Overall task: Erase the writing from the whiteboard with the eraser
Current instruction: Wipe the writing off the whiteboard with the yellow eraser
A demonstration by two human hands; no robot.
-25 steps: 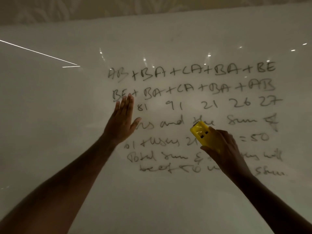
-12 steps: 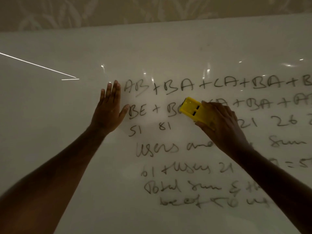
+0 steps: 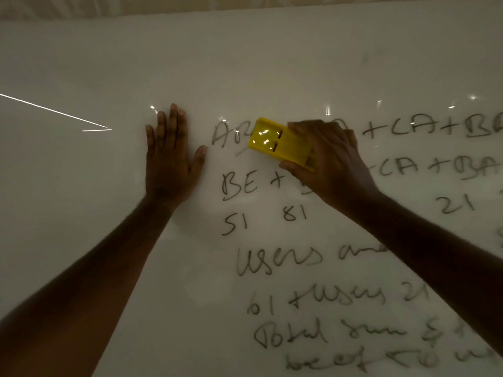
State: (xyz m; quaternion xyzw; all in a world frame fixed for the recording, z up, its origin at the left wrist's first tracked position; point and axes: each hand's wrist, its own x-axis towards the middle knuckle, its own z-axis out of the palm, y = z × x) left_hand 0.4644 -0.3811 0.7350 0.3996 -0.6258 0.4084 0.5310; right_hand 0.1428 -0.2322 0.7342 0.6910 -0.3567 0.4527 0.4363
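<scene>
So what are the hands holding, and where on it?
The right hand grips the yellow eraser by its right end. The left hand holds nothing, lying flat on the whiteboard.

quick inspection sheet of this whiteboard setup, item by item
surface: whiteboard, glossy, with light glare spots and a bright streak at left
job's things: yellow eraser lies over the start of the top line; writing fills the centre and right in several rows and looks unerased
clutter: nothing seen
grips: left hand flat on the board, fingers straight, beside the writing; right hand holds the eraser against the board
cables: nothing seen
surroundings: patterned wall above the board; the room is dim
</scene>
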